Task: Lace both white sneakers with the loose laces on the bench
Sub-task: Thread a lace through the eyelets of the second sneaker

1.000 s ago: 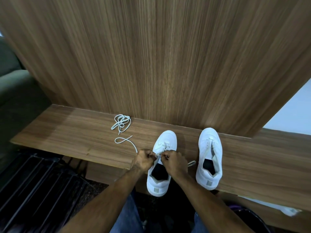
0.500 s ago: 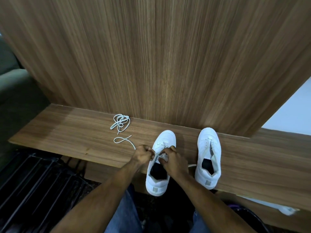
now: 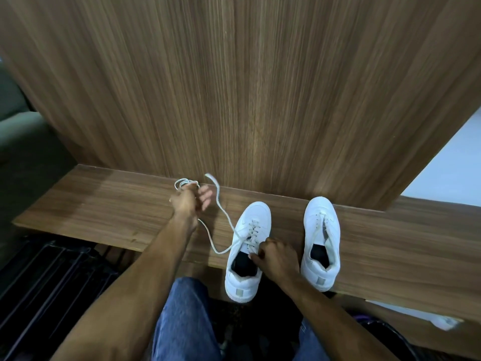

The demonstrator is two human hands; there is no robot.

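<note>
Wooden bench (image 3: 104, 204), left hand (image 3: 188, 200) outstretched, right hand (image 3: 277, 259) fisted on sneaker (image 3: 248, 246)

Two white sneakers stand side by side. The left sneaker (image 3: 247, 246) is half laced, its lace (image 3: 221, 207) trailing left. The right sneaker (image 3: 321, 241), just beside it, is open. A bundled lace (image 3: 181, 183) lies further left.

Warm, even indoor light, dim at the lower corners. Wide-angle bending at the edges. The left hand (image 3: 188, 201) is motion-blurred.
</note>
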